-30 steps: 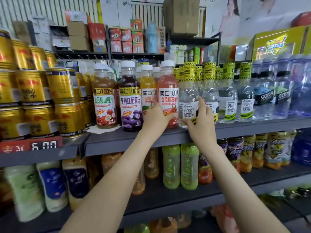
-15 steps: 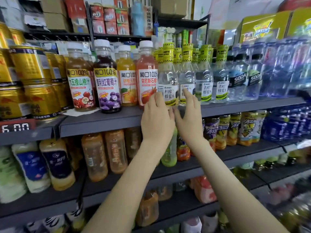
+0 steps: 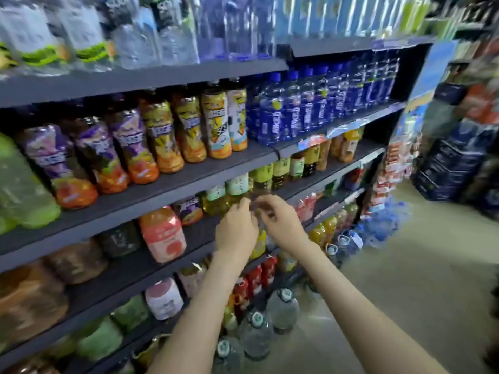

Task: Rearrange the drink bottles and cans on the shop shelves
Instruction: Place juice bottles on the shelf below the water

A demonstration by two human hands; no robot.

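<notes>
Left hand [image 3: 236,229] and right hand [image 3: 280,225] close together before pale yellow plastic tea bottles [image 3: 237,190] on dark grey shelf [image 3: 167,190], likely to straighten row; fingers curled, blur hides grip.

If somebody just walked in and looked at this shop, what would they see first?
Probably the two bare hands, left hand and right hand, close together in the middle, in front of the yellow-green bottles on a lower shelf. Next, the row of bright blue bottles up on the right, and the purple-and-orange juice bottles lined up to their left.
</notes>
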